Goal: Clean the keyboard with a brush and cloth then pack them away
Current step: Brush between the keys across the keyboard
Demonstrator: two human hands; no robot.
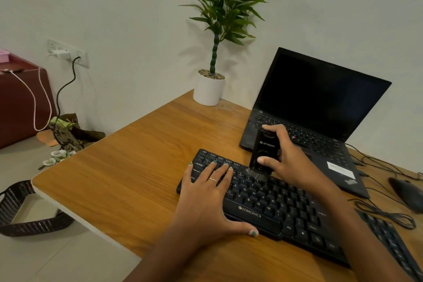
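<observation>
Right hand (287, 158) grips brush (263, 153), bristles touching keyboard (270, 208) below.

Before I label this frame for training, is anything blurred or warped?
Head view: the brush bristles smear with motion over the Zebronics keyboard; the right hand is soft; wide-angle distortion bends the desk edge; the plant casts soft wall shadows.

**Around the counter**

We see a potted plant (209, 86) at the far edge of the wooden counter (128, 174), an open laptop (313, 110) with a dark screen beside it, a black mouse (406, 194) with cables far right, and a woven basket (27, 210) on the floor.
</observation>
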